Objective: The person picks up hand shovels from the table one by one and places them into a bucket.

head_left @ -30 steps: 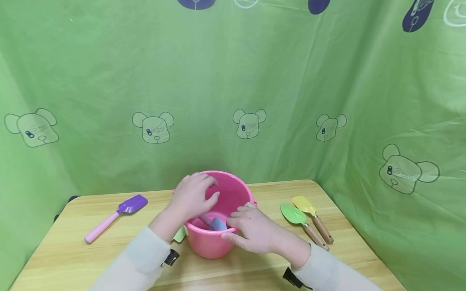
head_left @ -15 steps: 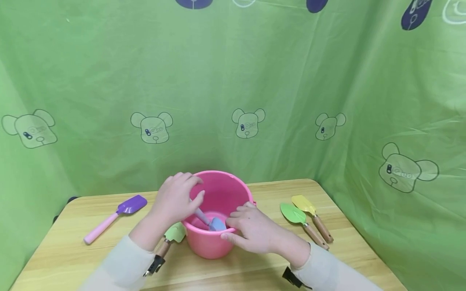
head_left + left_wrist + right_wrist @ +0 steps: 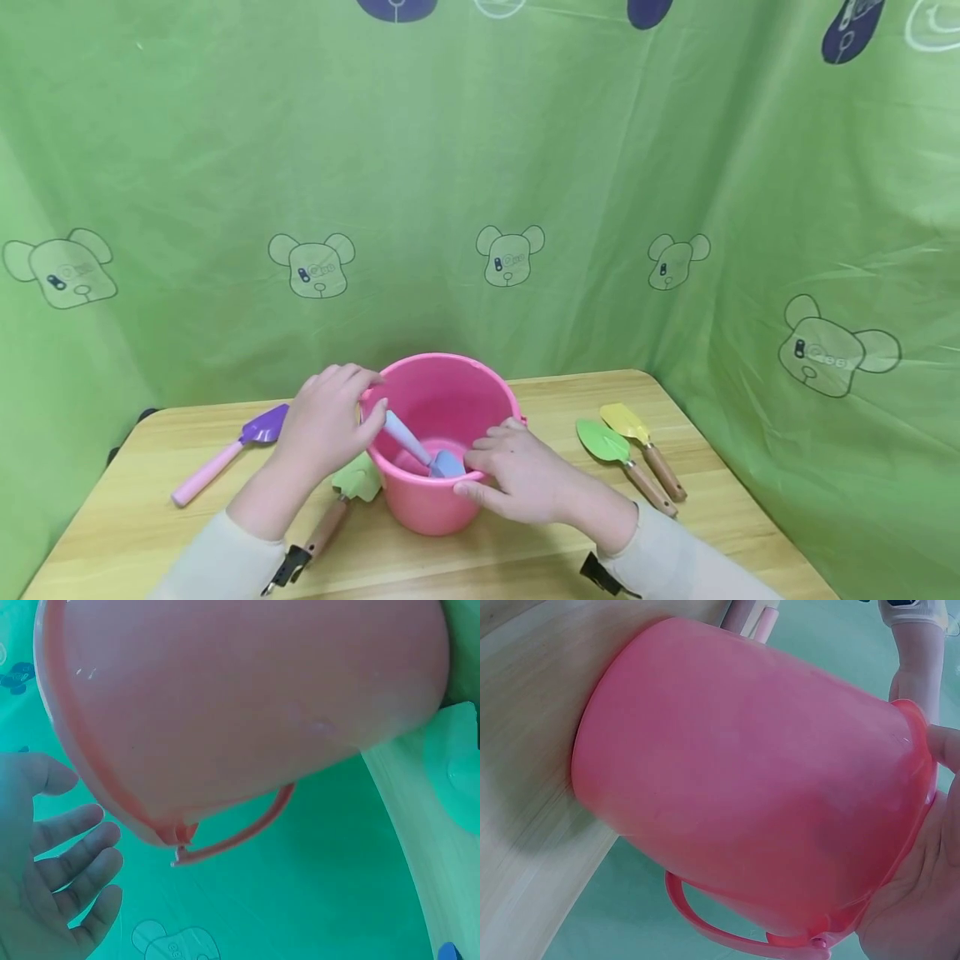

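A pink bucket (image 3: 459, 392) stands mid-table. Inside it a blue spatula (image 3: 447, 464) leans with its pale handle against the left rim. My left hand (image 3: 367, 396) hovers just outside that rim, fingers relaxed and holding nothing; the left wrist view shows the left hand (image 3: 60, 885) spread beside the bucket (image 3: 240, 697). My right hand (image 3: 468, 471) grips the bucket's near right rim, fingers over the edge and thumb outside. In the right wrist view the palm of my right hand (image 3: 922, 900) lies against the bucket (image 3: 742, 787).
A purple spatula with a pink handle (image 3: 238, 442) lies at the left. A pale green trowel (image 3: 351, 482) lies against the bucket's left foot. A green trowel (image 3: 617, 454) and a yellow trowel (image 3: 639, 435) lie at the right. Green curtains close the table's back and sides.
My left hand has drawn out of the bucket to the left and let the blue spatula rest on the rim. The pale green trowel is now uncovered. The right hand stays put.
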`<action>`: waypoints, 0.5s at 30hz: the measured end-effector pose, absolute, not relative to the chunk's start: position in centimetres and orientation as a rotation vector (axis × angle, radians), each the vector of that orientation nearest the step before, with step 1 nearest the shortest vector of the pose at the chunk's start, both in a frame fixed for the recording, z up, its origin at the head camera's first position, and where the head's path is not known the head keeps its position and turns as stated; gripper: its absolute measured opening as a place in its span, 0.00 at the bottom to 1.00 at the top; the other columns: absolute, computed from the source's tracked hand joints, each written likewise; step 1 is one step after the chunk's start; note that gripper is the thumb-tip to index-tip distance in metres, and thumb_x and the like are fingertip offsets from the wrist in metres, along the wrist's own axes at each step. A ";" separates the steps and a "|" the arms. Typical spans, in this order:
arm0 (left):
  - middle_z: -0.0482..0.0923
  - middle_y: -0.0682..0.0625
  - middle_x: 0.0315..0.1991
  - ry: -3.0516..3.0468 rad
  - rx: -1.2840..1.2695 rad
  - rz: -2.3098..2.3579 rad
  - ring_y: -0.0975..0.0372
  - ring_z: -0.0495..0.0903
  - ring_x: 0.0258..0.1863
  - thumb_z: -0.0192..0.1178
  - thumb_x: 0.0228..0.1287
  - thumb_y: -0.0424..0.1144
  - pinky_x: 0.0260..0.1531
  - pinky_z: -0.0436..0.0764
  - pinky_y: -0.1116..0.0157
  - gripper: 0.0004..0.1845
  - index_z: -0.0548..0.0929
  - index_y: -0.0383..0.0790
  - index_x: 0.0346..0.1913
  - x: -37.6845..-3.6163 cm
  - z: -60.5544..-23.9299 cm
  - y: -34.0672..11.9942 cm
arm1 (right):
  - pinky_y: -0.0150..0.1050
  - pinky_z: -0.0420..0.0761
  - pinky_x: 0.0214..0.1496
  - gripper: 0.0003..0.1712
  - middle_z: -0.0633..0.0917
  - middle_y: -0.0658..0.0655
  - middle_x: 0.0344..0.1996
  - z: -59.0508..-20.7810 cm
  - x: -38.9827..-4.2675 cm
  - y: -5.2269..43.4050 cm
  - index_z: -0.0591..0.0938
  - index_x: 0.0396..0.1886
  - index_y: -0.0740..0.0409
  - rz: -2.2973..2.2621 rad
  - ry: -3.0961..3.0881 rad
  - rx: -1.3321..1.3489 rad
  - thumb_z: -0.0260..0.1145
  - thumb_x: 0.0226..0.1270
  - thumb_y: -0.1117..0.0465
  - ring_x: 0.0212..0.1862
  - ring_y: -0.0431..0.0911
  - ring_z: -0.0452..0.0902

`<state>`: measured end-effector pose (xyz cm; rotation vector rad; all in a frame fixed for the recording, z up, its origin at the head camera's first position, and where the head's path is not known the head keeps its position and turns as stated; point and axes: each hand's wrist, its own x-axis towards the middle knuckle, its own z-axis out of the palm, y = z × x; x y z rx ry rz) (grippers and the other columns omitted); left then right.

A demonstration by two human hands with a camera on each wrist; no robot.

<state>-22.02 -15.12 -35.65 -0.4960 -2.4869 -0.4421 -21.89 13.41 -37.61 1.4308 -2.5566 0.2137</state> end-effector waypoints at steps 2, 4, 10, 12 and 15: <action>0.84 0.50 0.42 -2.483 -0.472 -0.447 0.54 0.80 0.44 0.63 0.63 0.45 0.47 0.78 0.53 0.14 0.85 0.41 0.47 -21.8 -35.8 -15.4 | 0.38 0.64 0.47 0.23 0.68 0.38 0.24 -37.7 -21.9 13.4 0.76 0.28 0.42 0.217 -2.558 1.431 0.48 0.76 0.35 0.32 0.38 0.62; 0.84 0.49 0.42 -2.472 -0.452 -0.453 0.54 0.80 0.43 0.62 0.63 0.45 0.45 0.78 0.53 0.14 0.86 0.41 0.47 -21.5 -35.9 -15.7 | 0.38 0.64 0.47 0.23 0.68 0.38 0.24 -37.6 -21.9 13.4 0.77 0.28 0.42 0.218 -2.559 1.431 0.48 0.76 0.35 0.32 0.38 0.63; 0.84 0.48 0.42 -2.448 -0.411 -0.440 0.53 0.80 0.42 0.64 0.63 0.44 0.42 0.79 0.53 0.13 0.85 0.40 0.46 -20.8 -36.5 -16.5 | 0.38 0.65 0.46 0.24 0.71 0.39 0.23 -37.5 -21.9 13.4 0.77 0.28 0.42 0.215 -2.549 1.437 0.48 0.77 0.35 0.32 0.38 0.63; 0.84 0.47 0.43 -2.462 -0.391 -0.433 0.52 0.80 0.43 0.63 0.64 0.44 0.42 0.79 0.52 0.14 0.85 0.40 0.47 -20.7 -36.7 -16.8 | 0.38 0.65 0.45 0.23 0.72 0.41 0.22 -37.5 -21.9 13.4 0.76 0.27 0.42 0.218 -2.545 1.438 0.48 0.76 0.35 0.32 0.38 0.62; 0.84 0.46 0.45 -2.490 -0.361 -0.434 0.50 0.80 0.45 0.63 0.64 0.44 0.45 0.80 0.50 0.15 0.85 0.40 0.49 -20.4 -37.1 -17.1 | 0.38 0.64 0.45 0.23 0.74 0.43 0.22 -37.6 -22.0 13.4 0.75 0.26 0.41 0.225 -2.545 1.442 0.48 0.76 0.35 0.31 0.38 0.62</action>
